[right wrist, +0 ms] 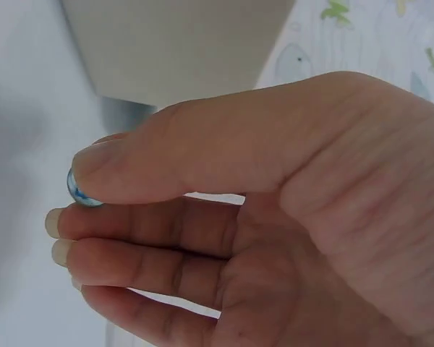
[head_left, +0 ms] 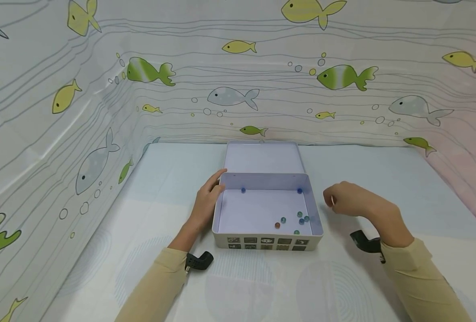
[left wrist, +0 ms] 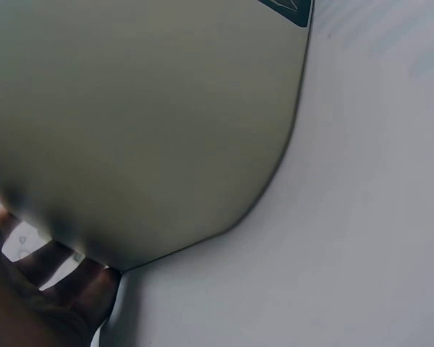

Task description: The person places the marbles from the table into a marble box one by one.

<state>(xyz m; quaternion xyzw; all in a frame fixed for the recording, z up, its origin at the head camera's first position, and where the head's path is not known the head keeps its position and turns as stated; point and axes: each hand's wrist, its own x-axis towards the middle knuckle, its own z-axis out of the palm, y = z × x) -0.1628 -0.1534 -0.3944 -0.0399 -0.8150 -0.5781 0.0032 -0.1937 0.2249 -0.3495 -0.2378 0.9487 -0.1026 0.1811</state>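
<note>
right wrist view shows the right hand pinching a small blue glass marble between thumb and forefinger, just right of the open white rectangular tin box. more coloured marbles lie inside the box. its long axis runs left to right, lid tipped back. the left hand rests with relaxed fingers against its left wall. everything sits on a pale counter, walled by a fish-print curtain.

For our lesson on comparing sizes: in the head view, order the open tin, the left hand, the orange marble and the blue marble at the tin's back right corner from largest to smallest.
1. Open tin
2. Left hand
3. Orange marble and blue marble: they look about alike, so no ranking.
</note>
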